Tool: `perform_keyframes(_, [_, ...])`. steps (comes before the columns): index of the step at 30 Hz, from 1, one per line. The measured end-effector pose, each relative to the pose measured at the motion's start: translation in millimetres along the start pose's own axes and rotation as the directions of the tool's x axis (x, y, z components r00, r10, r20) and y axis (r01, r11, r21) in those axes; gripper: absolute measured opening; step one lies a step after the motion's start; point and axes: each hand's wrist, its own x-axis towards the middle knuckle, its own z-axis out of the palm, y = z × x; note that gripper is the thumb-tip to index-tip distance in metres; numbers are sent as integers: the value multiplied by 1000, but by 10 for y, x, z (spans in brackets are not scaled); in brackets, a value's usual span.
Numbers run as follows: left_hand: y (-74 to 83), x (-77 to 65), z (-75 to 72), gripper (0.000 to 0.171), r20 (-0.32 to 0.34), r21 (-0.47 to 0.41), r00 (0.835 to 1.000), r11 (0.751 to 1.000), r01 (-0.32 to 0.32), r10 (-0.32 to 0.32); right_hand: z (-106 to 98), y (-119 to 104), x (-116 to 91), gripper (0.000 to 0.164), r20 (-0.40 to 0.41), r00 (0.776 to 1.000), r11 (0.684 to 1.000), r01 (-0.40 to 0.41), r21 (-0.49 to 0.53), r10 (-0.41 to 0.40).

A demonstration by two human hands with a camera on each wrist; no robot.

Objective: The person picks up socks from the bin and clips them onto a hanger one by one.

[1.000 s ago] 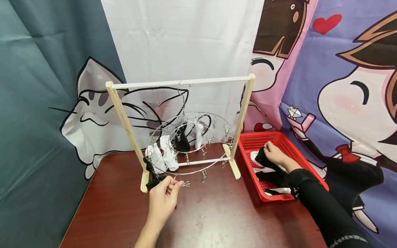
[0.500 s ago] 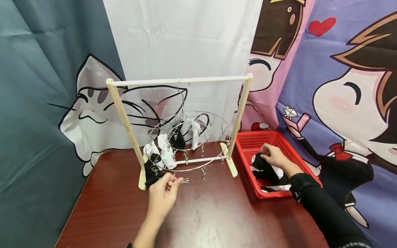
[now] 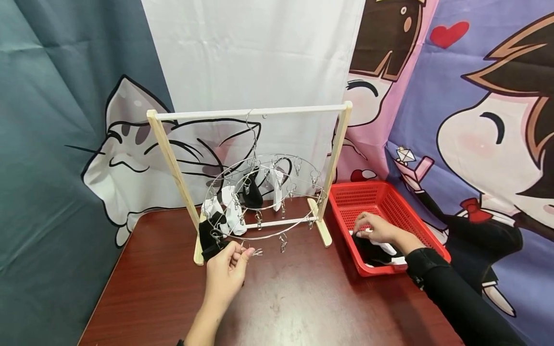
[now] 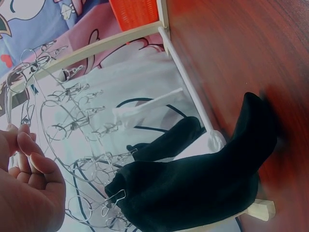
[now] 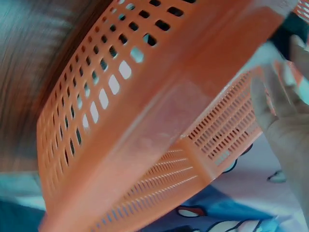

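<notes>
My left hand [image 3: 226,269] pinches a small metal clip [image 3: 258,252] at the front of a round wire sock hanger [image 3: 259,239]. A black sock [image 4: 193,186] hangs from clips beside that hand. Farther round the hanger are white socks [image 3: 235,216], another black sock [image 3: 252,194] and a narrow white sock [image 3: 278,192]. On the right, my right hand [image 3: 377,228] reaches into a red plastic basket [image 3: 407,211], fingers loosely extended down over a black sock [image 3: 371,250] and a white sock [image 3: 387,248]. Its fingers [image 5: 260,99] look blurred in the right wrist view.
A wooden stand with a white top bar [image 3: 298,111] carries the hanger. Its right foot [image 3: 320,223] lies close to the basket. Several unused clips [image 3: 283,242] dangle around the ring. A printed curtain [image 3: 259,57] rises behind the dark red table [image 3: 277,307].
My right hand has lowered slightly in the basket and let go of the black sock it lifted; socks there have shifted. The hanger has turned a little; my left hand keeps its pinch.
</notes>
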Motion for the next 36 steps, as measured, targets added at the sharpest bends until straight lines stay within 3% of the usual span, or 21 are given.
perform_keyframes(2, [-2,-5,-1,26,2,0,1000,1000,1,-1,-41,-4,-15,7,-75,997,998,-5,68,10])
perform_keyframes(4, [-2,-9,-2,26,3,-2,1000,1000,1,-1,-105,-18,-30,6,-127,990,978,-27,206,54])
perform_keyframes(8, [-2,-14,-4,25,0,-8,1000,1000,-1,1,-218,-145,-52,12,-216,958,888,-75,453,191])
perform_keyframes(10, [0,-14,-4,25,0,-9,1000,1000,-1,1,-224,-294,-42,17,-275,933,861,-65,504,231])
perform_keyframes(13, [9,-8,4,26,0,-14,1000,1000,-4,4,-134,-607,-2,18,-359,905,891,-43,453,226])
perform_keyframes(17, [32,9,29,26,20,-42,1000,999,21,-21,139,-1119,43,19,-345,932,950,3,313,111])
perform_keyframes(18, [41,12,35,26,31,-53,999,998,36,-34,230,-1248,50,20,-317,946,949,30,315,75])
perform_keyframes(21, [69,20,51,27,70,-103,994,991,90,-83,539,-1601,69,21,-265,964,929,122,350,-27])
perform_keyframes(24, [111,24,60,29,108,-157,987,978,136,-120,829,-1885,128,17,-265,962,866,191,462,-70])
perform_keyframes(28, [159,25,66,29,144,-200,981,967,158,-131,1095,-2149,250,16,-361,930,823,251,510,-60])
perform_keyframes(30, [173,27,60,28,154,-204,980,966,156,-126,1173,-2242,311,19,-413,910,816,274,508,-49])
perform_keyframes(33, [188,33,44,27,167,-201,979,968,151,-118,1232,-2325,384,19,-459,887,807,300,509,-40])
perform_keyframes(36, [194,42,14,26,170,-195,979,970,147,-114,1249,-2377,440,20,-474,880,786,310,534,-25])
